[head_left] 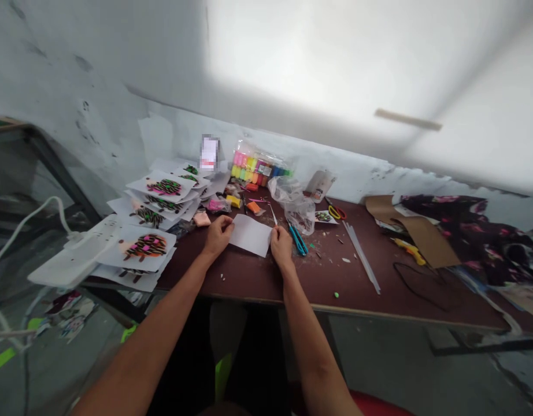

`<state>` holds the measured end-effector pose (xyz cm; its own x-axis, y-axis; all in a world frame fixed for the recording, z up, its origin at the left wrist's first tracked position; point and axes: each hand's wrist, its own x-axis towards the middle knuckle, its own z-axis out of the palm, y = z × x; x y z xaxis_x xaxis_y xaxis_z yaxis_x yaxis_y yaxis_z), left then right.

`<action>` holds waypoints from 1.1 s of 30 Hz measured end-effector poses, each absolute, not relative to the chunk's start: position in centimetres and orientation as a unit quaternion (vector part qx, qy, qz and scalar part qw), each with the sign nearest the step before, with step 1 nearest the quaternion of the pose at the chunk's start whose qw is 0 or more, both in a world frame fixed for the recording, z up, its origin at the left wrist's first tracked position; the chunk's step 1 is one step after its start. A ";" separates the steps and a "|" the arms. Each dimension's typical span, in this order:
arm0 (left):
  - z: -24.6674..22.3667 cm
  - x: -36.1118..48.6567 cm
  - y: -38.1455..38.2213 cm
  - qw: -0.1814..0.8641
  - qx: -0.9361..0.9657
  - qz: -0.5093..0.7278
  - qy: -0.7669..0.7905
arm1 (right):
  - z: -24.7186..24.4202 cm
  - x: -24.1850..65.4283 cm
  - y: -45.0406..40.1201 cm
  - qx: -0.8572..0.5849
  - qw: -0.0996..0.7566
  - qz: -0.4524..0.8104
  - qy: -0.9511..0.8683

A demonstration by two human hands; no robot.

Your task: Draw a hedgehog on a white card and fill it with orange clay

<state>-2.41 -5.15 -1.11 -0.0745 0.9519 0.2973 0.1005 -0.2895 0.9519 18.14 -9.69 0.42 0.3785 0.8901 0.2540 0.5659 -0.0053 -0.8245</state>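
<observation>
A blank white sheet of paper (250, 236) is held between my two hands just over the front part of the brown table. My left hand (218, 234) pinches its left edge, fingers closed. At the right edge my right hand (281, 245) grips it with thumb and curled fingers. Right of that hand lie teal-handled scissors (298, 238), and a thin white tool (273, 214) rests just behind the paper. Pink clay (202, 218), yellow clay (233, 200) and orange clay (254, 207) sit behind my left hand.
Sheets with hedgehog pictures (147, 251) are piled at the left. Packs of coloured clay (249, 167) and a crumpled plastic bag (295, 205) stand by the wall. Further right are yellow-red scissors (336, 212), glue sticks (362, 260), a yellow glue gun (408, 251) and dark flowered cloth (452, 231).
</observation>
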 end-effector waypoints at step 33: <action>-1.8 -2.3 -4.5 0.419 0.590 0.531 0.440 | 0.8 18.7 -11.9 -0.664 0.487 0.167 -0.543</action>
<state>-2.25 -4.46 -1.81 0.0485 0.9648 0.2586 0.0735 -0.2617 0.9624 18.74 -11.89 0.76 0.3547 0.8834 0.3062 0.5578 0.0629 -0.8276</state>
